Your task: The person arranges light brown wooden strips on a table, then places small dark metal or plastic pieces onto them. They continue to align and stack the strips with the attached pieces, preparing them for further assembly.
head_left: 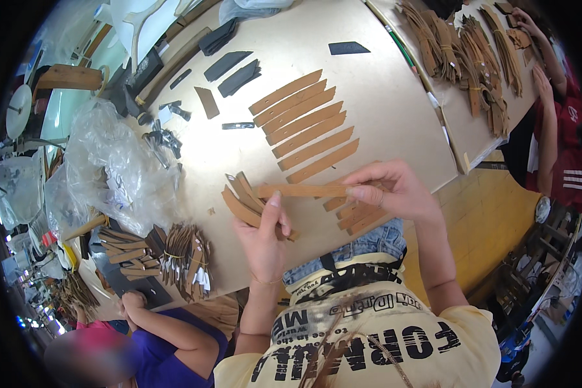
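A narrow brown leather-like strip (307, 191) is stretched level between my two hands. My left hand (262, 242) is closed, its thumb pressing the strip's left end, and it also grips several more brown strips (240, 205) that fan out to the left. The right end of the strip is pinched by my right hand (398, 191). Just beyond my hands, a slanted row of similar strips (307, 126) lies flat on the table (394, 97). More brown strips (362, 218) lie at the table's near edge, partly hidden below my right hand.
Dark flat pieces (228, 64) and a small brown piece (207, 102) lie farther back. Crumpled clear plastic (110, 168) and tied strip bundles (186, 255) are at left. Other bundles (459, 55) fill the right table, by a person in red (566, 136). Another person in purple (181, 343) sits close left.
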`<action>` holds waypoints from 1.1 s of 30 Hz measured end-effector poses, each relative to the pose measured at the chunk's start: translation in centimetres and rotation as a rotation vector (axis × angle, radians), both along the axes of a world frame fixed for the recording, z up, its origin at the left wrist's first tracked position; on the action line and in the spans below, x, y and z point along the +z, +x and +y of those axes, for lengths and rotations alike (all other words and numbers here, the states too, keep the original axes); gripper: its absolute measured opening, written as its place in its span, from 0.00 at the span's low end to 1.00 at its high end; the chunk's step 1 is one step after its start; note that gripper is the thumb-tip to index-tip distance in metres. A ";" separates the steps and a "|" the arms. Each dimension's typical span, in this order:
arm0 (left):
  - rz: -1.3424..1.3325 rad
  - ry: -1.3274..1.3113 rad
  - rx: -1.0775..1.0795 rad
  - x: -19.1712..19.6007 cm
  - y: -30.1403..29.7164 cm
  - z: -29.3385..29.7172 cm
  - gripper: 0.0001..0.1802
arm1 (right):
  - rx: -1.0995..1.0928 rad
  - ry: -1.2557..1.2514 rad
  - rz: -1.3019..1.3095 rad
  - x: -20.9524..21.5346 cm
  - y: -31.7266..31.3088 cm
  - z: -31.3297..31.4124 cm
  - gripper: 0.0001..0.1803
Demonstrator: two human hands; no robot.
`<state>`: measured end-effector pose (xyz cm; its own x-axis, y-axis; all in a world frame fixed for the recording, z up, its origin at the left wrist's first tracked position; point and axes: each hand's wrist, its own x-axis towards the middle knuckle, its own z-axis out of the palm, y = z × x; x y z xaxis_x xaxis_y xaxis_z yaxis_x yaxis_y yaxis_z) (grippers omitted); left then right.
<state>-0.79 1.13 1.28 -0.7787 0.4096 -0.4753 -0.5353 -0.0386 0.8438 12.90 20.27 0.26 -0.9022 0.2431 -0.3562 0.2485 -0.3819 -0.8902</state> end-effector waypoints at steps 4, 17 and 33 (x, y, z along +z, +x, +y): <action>-0.063 -0.002 -0.013 -0.5 1.1 -0.1 0.08 | -0.030 0.215 -0.078 0.8 0.2 0.2 0.09; 0.228 0.157 0.133 1.1 -8.2 1.9 0.17 | -0.020 0.826 0.231 -0.3 -14.8 7.4 0.11; -0.133 0.361 0.063 -0.1 -8.3 -1.0 0.26 | -0.128 1.411 0.051 -0.9 -15.3 8.1 0.12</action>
